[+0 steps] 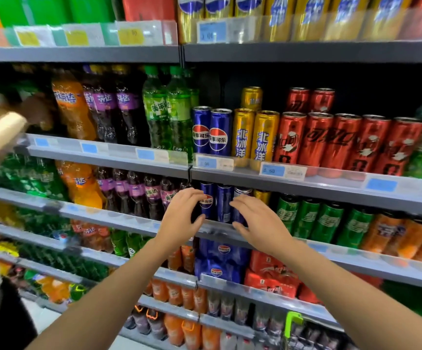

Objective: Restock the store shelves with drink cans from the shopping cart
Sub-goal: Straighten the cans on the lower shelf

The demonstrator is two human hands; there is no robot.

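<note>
Your left hand [182,218] curls around the leftmost of the blue cans [223,203], fingers over its front and thumb low near the shelf lip [215,232], so it looks like a grip, though contact on the far side is hidden. Your right hand [258,223] hovers spread and holding nothing just in front of the rightmost blue can. Three blue cans stand upright in this front row on the shelf, with one gold can [262,197] just right of them and four green cans [313,221] further right. Expect each blue can to feel rigid, smooth and rather slippery, with real weight if full; the thin wall likely dents under a hard squeeze, so wrap the mid-body and not the rim. Directly above the blue cans, the next shelf shows two more blue ones at the front. The green cart handle [292,322] shows well below and right of the blue cans; the cart's contents are out of view.
</note>
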